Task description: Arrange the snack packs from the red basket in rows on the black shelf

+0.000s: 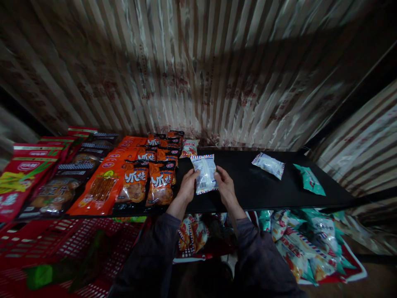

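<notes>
A white snack bag [205, 171] with a red-and-blue striped edge is held upright over the black shelf [235, 198], its printed back with a barcode facing me. My left hand [188, 186] grips its left side, and my right hand [226, 184] grips the right side. Just behind it, one white-and-red snack bag [189, 148] stands at the back of the shelf. Left of my left hand are rows of orange-and-black snack bags [160, 182]. Further right, another white snack bag [268, 165] and a green snack bag [309, 179] lie on the shelf.
Large orange packets [101, 182], dark brown packets [58, 188] and red packets [26, 182] fill the shelf's left part. Below are a red basket [77, 231] and a bin of green and white snack bags [305, 244]. Striped sheeting [198, 74] hangs behind.
</notes>
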`<state>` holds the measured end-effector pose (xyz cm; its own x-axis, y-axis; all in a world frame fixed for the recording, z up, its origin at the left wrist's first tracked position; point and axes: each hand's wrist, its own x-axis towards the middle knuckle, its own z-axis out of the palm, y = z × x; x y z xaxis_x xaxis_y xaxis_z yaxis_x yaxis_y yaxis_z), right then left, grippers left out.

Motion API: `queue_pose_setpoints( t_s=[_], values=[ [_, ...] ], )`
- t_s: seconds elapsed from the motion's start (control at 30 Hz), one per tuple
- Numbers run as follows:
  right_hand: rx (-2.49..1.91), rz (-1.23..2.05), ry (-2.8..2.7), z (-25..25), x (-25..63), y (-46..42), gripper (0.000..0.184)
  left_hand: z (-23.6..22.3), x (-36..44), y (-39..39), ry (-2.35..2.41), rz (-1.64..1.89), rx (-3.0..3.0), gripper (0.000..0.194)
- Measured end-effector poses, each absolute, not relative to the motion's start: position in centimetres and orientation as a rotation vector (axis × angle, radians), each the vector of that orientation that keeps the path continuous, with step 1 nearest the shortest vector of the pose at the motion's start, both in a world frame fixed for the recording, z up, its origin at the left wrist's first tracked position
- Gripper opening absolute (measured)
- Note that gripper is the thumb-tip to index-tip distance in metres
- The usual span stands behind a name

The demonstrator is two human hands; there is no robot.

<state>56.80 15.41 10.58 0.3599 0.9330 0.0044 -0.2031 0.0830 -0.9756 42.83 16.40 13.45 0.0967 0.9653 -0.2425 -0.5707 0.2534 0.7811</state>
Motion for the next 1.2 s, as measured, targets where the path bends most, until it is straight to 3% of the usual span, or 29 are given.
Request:
queue_pose_setpoints(
  t_s=[0.13,0.37,0.5,0.83,1.2],
  values=[
    [-1.169,0.884,-0.958,10.5,56.8,15.2,0.059,13.3,42.9,16.5,0.853,1.251,0.587,0.032],
    [-1.222,0.564,-1.252,10.7,57.1,14.7,0.034,13.5,42.9,16.3,0.863,1.228,0.592,0.034],
    [-1.26,0.433,-1.33,11.0,57.0,14.6,0.032,13.9,42.7,16.2,0.847,1.201,0.584,0.036],
    [-1.36,0.671,-1.221,11.4,56.8,14.2,0.045,14.0,42.8,16.0,0.842,1.229,0.673,0.036],
    [-1.133,0.985,-1.123,11.8,56.6,14.2,0.061,13.5,43.1,15.7,0.98,1.219,1.066,0.041]
  ],
)
